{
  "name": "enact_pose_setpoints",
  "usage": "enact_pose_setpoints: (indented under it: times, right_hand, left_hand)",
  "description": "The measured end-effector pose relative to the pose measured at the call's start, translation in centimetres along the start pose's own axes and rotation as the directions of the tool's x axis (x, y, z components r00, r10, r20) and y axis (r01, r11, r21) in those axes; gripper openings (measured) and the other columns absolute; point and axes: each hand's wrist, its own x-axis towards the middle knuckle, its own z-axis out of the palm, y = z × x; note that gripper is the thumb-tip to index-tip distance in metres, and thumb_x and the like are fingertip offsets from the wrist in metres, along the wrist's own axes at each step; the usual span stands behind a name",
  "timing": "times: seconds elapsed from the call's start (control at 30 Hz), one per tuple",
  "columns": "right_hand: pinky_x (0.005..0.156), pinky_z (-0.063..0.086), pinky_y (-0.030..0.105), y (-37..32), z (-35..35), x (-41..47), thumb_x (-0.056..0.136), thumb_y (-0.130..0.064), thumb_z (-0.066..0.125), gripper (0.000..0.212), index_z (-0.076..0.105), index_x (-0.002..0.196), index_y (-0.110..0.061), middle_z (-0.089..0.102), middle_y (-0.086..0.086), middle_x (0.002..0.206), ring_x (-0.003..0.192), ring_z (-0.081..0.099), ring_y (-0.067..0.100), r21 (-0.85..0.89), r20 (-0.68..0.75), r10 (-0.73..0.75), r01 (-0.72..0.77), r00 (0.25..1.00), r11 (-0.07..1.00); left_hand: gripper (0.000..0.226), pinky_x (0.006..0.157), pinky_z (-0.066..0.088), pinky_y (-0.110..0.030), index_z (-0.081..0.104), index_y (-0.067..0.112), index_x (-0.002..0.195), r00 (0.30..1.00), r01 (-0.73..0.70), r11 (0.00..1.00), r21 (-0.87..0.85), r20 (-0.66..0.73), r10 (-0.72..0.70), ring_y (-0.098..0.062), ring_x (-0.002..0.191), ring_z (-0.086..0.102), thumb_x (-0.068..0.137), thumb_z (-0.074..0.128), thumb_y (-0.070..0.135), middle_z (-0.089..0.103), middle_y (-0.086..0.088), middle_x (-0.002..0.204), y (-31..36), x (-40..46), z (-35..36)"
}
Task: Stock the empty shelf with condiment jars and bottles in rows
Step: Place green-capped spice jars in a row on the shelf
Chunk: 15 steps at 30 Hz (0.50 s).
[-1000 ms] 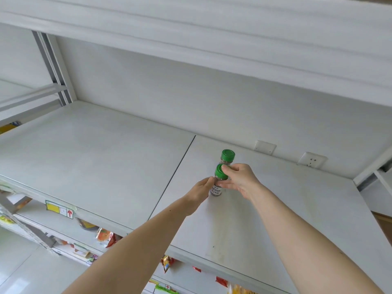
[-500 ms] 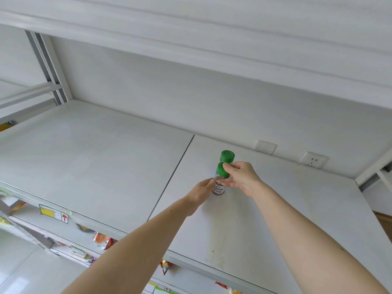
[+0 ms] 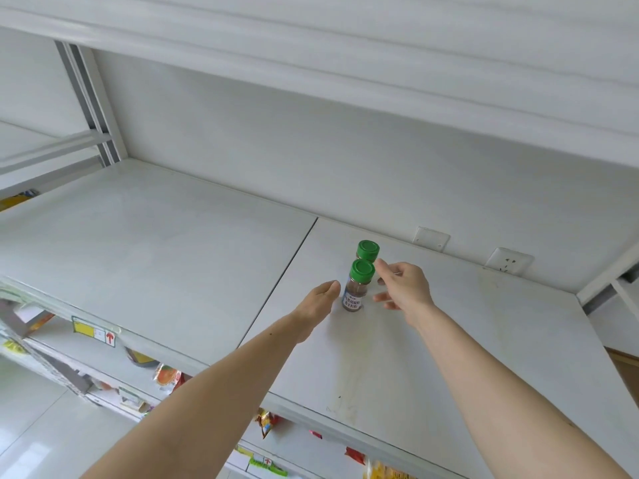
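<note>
Shelf: I logged the white shelf as bare apart from two jars, both on its right panel near the centre seam.
Lower shelves: packaged goods and price tags showed under the front lip; I could not read them.
Wall fittings: a socket and a blank plate sat on the back wall behind the jars.
Right hand: my right hand hung just beside the front jar, its fingers spread wide and holding nothing.
Left hand: my left hand stood just left of that jar, fingers straight, apart from the glass.
Front jar: the front jar, green cap, brown contents, blue-and-white label, stood upright and free.
Rear jar: the rear jar, same green cap, stood directly behind it, very close; contact I could not tell.
Step in hand: I judged it the release of the second jar, a front-to-back row just begun.
Next move: it likely called for fetching more stock and placing it alongside, without nudging this pair.
</note>
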Motion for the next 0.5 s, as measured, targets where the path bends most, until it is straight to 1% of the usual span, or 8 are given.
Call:
enact_pose_setpoints:
  times: [0.03, 0.1, 0.17, 0.2, 0.3, 0.33, 0.4, 0.5]
  right_hand:
    - [0.04, 0.043, 0.021, 0.3, -0.1, -0.5, 0.091, -0.043, 0.06, 0.036, 0.063, 0.101, -0.008, 0.068, 0.007, 0.1, 0.05, 0.067, 0.018, -0.015, -0.027, -0.016, 0.015, 1.0, 1.0]
    - [0.038, 0.041, 0.02, 1.3, -0.2, -1.8, 0.093, -0.04, 0.058, 0.033, 0.063, 0.098, -0.007, 0.068, 0.009, 0.098, 0.049, 0.065, 0.017, -0.029, -0.058, -0.03, 0.028, 0.998, 0.999]
    - [0.037, 0.04, 0.019, 2.5, 0.1, -3.4, 0.094, -0.036, 0.056, 0.029, 0.062, 0.097, -0.008, 0.068, 0.01, 0.095, 0.049, 0.064, 0.017, -0.04, -0.061, -0.041, 0.039, 0.997, 0.998]
    - [0.039, 0.042, 0.02, 3.1, 0.4, -4.3, 0.094, -0.035, 0.055, 0.027, 0.063, 0.095, -0.009, 0.069, 0.01, 0.093, 0.05, 0.064, 0.017, -0.047, -0.055, -0.051, 0.049, 0.997, 0.998]
    - [0.047, 0.05, 0.027, 4.7, 1.9, -7.3, 0.095, -0.033, 0.054, 0.022, 0.063, 0.092, -0.013, 0.07, 0.007, 0.085, 0.053, 0.066, 0.017, -0.054, -0.001, -0.09, 0.09, 0.996, 0.994]
    - [0.048, 0.051, 0.029, 5.1, 2.6, -8.3, 0.095, -0.033, 0.053, 0.022, 0.063, 0.093, -0.014, 0.07, 0.006, 0.084, 0.055, 0.067, 0.017, -0.056, 0.025, -0.102, 0.103, 0.994, 0.993]
    - [0.052, 0.054, 0.032, 5.6, 3.9, -10.4, 0.094, -0.032, 0.054, 0.021, 0.062, 0.097, -0.014, 0.07, 0.004, 0.084, 0.06, 0.069, 0.017, -0.056, 0.081, -0.129, 0.133, 0.988, 0.989]
    - [0.064, 0.06, 0.038, 5.9, 6.2, -13.6, 0.095, -0.033, 0.053, 0.02, 0.06, 0.099, -0.015, 0.07, 0.002, 0.086, 0.066, 0.07, 0.015, -0.056, 0.165, -0.191, 0.203, 0.968, 0.978]
  left_hand:
    - [0.045, 0.113, 0.03, -0.037, 0.041, 0.014, 0.141, 1.0, -0.002, 1.0, 0.013, -0.025, 0.002, -0.014, 0.123, 0.04, 0.103, 0.035, 0.037, 0.044, 0.007, 0.125, 0.0, -0.4, -0.1]
    - [0.045, 0.115, 0.029, -0.04, 0.042, 0.012, 0.14, 0.996, -0.014, 1.0, 0.018, -0.086, 0.016, -0.015, 0.125, 0.041, 0.103, 0.037, 0.036, 0.046, 0.004, 0.129, 0.1, -1.5, 0.0]
    - [0.044, 0.113, 0.033, -0.043, 0.045, 0.013, 0.137, 0.989, -0.027, 0.999, 0.023, -0.147, 0.03, -0.016, 0.125, 0.044, 0.101, 0.039, 0.038, 0.048, 0.001, 0.132, 0.1, -3.1, 0.2]
    - [0.041, 0.11, 0.037, -0.043, 0.048, 0.014, 0.133, 0.984, -0.036, 0.999, 0.023, -0.172, 0.039, -0.016, 0.12, 0.046, 0.101, 0.04, 0.038, 0.05, 0.001, 0.129, 0.1, -4.1, 0.3]
    - [0.036, 0.097, 0.047, -0.041, 0.05, 0.014, 0.128, 0.961, -0.068, 0.998, 0.009, -0.27, 0.067, -0.016, 0.102, 0.051, 0.1, 0.042, 0.035, 0.053, -0.002, 0.115, -0.7, -7.7, 0.5]
    - [0.036, 0.096, 0.048, -0.041, 0.05, 0.013, 0.127, 0.947, -0.079, 0.997, 0.01, -0.312, 0.078, -0.016, 0.102, 0.052, 0.099, 0.043, 0.034, 0.054, -0.001, 0.115, -1.2, -9.1, 0.5]
    - [0.038, 0.098, 0.049, -0.043, 0.053, 0.016, 0.127, 0.909, -0.082, 0.996, 0.044, -0.405, 0.093, -0.015, 0.109, 0.055, 0.097, 0.044, 0.038, 0.057, 0.001, 0.12, -2.1, -11.8, 0.1]
    - [0.04, 0.1, 0.048, -0.044, 0.054, 0.017, 0.127, 0.845, -0.067, 0.995, 0.078, -0.526, 0.098, -0.017, 0.114, 0.056, 0.095, 0.045, 0.04, 0.06, -0.001, 0.122, -3.7, -16.2, -1.2]
